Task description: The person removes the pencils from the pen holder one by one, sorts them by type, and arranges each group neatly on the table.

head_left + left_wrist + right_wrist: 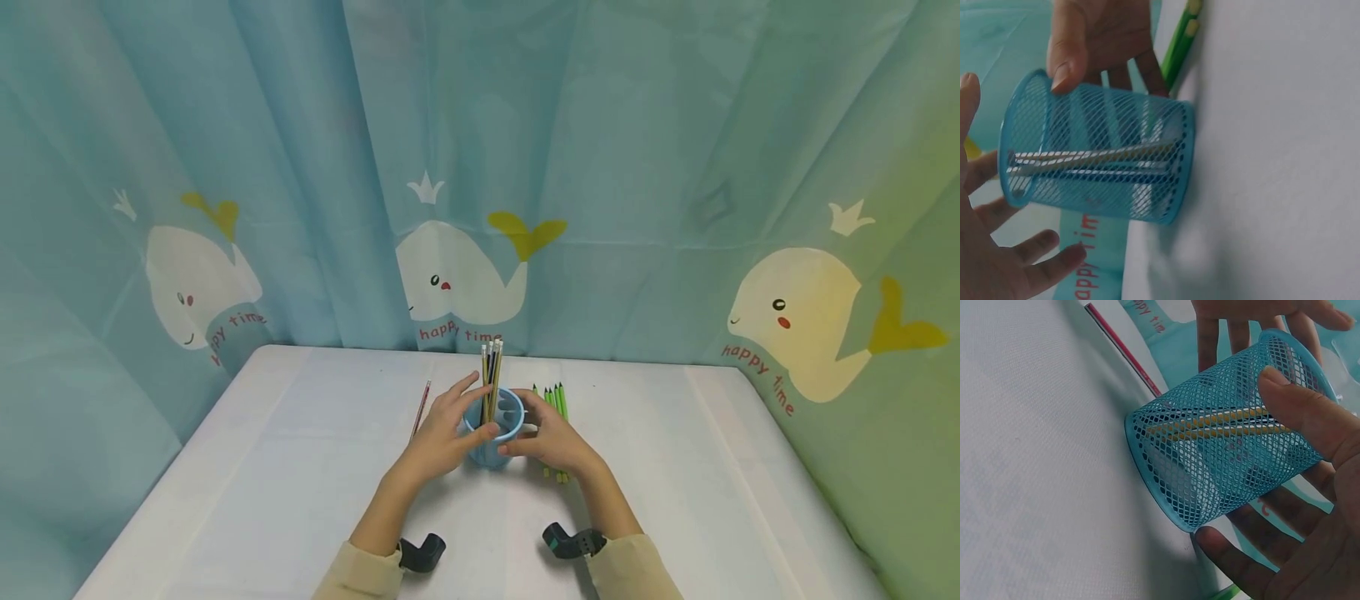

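Observation:
A light blue mesh pen holder (489,454) stands between the two hands, with several gold-and-black pencils (492,379) in it, their white ends up. My right hand (551,437) holds the pen holder from the right. In the right wrist view its thumb (1300,400) lies across the mesh and the other fingers reach behind. My left hand (446,429) is at the holder's left side with spread fingers, beside the pencils; whether it touches the rim I cannot tell. The left wrist view shows the pencils (1091,157) leaning inside the mesh.
Several green pencils (561,402) lie on the white table (675,467) to the right, partly hidden by my right hand. A red-striped pencil (422,406) lies to the left, partly behind my left hand. A whale-print curtain (637,167) hangs around the table.

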